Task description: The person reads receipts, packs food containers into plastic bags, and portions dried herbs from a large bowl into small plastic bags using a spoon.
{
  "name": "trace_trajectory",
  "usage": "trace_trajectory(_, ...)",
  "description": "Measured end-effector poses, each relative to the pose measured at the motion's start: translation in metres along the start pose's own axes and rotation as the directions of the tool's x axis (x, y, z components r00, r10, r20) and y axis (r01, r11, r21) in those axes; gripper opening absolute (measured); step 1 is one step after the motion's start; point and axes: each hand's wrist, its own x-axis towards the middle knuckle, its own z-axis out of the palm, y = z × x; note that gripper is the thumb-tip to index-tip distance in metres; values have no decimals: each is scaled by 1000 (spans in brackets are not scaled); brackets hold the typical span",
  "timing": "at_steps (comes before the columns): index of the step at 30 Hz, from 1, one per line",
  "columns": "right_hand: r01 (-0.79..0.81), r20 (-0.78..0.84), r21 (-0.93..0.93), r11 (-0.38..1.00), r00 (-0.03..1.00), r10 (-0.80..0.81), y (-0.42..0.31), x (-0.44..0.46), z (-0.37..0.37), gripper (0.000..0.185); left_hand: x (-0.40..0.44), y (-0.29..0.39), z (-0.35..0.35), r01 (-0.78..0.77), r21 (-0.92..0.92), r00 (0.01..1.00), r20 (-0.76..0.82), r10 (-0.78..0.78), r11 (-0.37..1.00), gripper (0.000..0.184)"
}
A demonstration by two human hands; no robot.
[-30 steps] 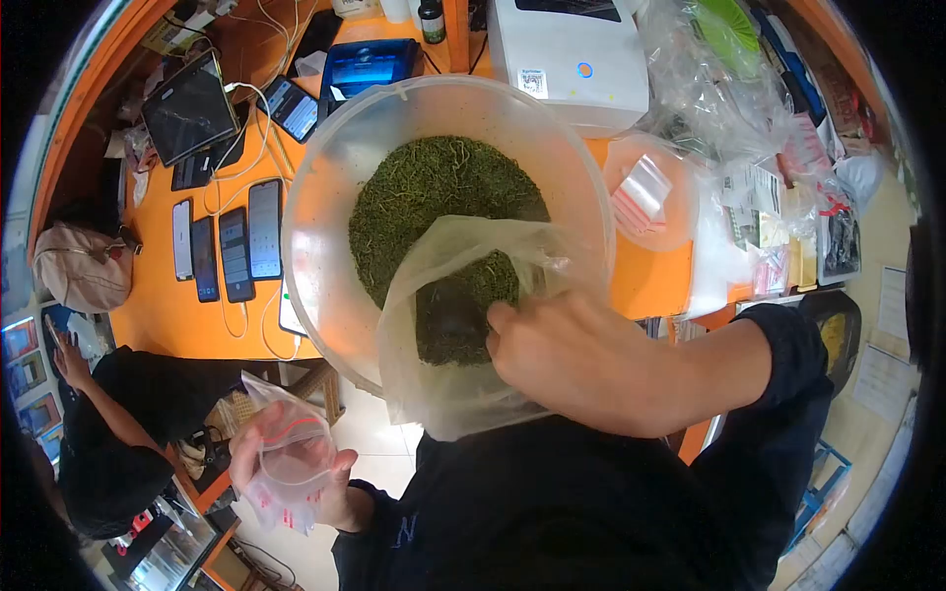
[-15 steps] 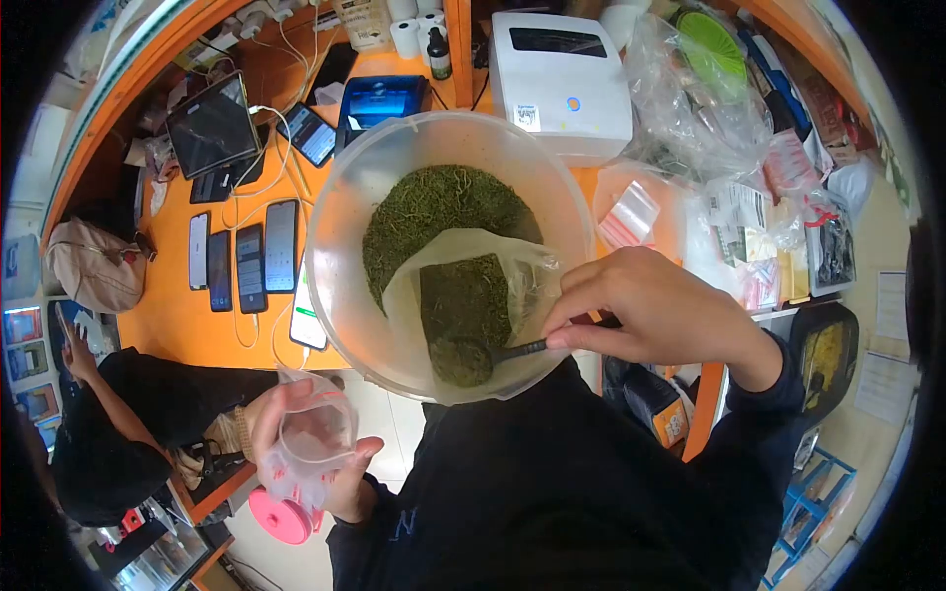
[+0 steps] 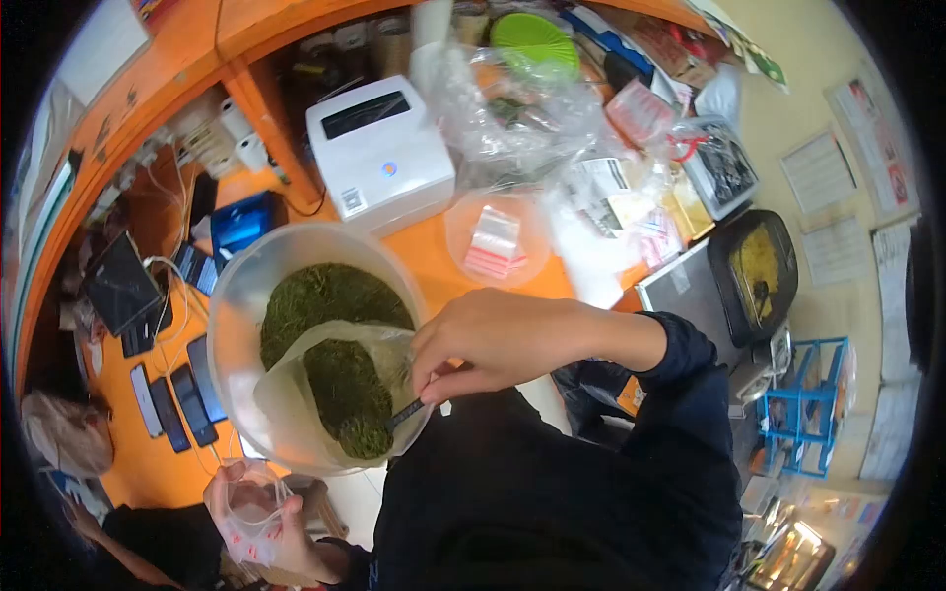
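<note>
My right hand (image 3: 498, 340) is closed on the black handle of a scoop (image 3: 406, 413); the scoop's bowl is hidden in dried green herb. That finer herb (image 3: 345, 384) lies in an open, cloudy plastic bag (image 3: 281, 389). The bag sits inside a large translucent tub (image 3: 225, 394), on top of more loose, stemmy herb (image 3: 335, 289). Left of my body and below the tub, my left hand (image 3: 296, 552) is wrapped round a small clear plastic bag (image 3: 254, 504) with red print, its mouth held open upward.
Behind the tub stands a white label printer (image 3: 384, 163). A round plastic lid (image 3: 463, 251) carries small zip bags (image 3: 496, 234). Several phones (image 3: 192, 404) and a tablet (image 3: 123, 281) lie at left. Crumpled plastic (image 3: 512, 128) covers the back. Another person's arm (image 3: 123, 557) shows at lower left.
My view has turned right, so the tub appears further left. The scoop's bowl, visible with herb before, is now sunk in the herb. Both hands keep their holds.
</note>
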Motion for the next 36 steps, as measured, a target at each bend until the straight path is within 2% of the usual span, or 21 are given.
trace_trajectory(3,53,-119,-61,997,991,-60,1,-6,2,14,4,2,5,-55,-17,998,-7,55,998,81)
trace_trajectory(7,-5,-81,-62,998,997,0,0,-13,6,14,4,7,12,-55,-98,998,-20,53,994,76)
trace_trajectory(10,1,-118,-85,996,993,-11,1,-15,7,14,3,5,4,-64,-17,995,78,65,998,71)
trace_trajectory(13,-3,-150,-107,994,989,-13,0,-15,6,14,7,9,9,-103,-21,992,77,104,994,69)
trace_trajectory(14,-23,-147,-118,993,989,5,-6,-15,4,14,5,22,18,42,-29,999,-8,-42,999,74)
trace_trajectory(15,-31,-135,-130,991,991,13,-11,-14,2,14,6,21,21,2,-61,1000,-8,-3,998,71)
trace_trajectory(16,-18,-178,-129,991,984,-5,-14,-13,-1,15,4,24,22,98,-116,995,-17,-101,988,68)
trace_trajectory(17,-2,-219,-128,992,975,-26,-16,-12,-5,16,7,29,24,92,-134,996,2,-93,987,64)
trace_trajectory(18,23,-236,-131,991,970,-53,-18,-13,-10,17,9,33,24,107,-42,994,24,-106,993,62)
trace_trajectory(20,25,-284,-116,993,957,-58,-27,-12,-17,16,13,38,27,145,-14,988,57,-144,989,61)
trace_trajectory(23,-24,-355,-99,995,935,-13,-42,-8,-24,14,23,36,31,72,-48,993,102,-67,996,58)
trace_trajectory(26,6,-390,-145,989,919,-63,-47,-2,-27,14,31,35,34,93,-29,987,131,-89,995,55)
trace_trajectory(29,-55,-419,-109,993,908,4,-57,3,-27,14,38,33,40,124,-85,983,147,-111,989,52)
trace_trajectory(32,-81,-438,-198,977,899,-14,-66,9,-25,14,42,32,44,187,-168,968,200,-153,968,51)
trace_trajectory(36,-27,-486,-372,928,857,-170,-66,14,-15,14,45,29,44,265,-278,948,251,-196,923,50)
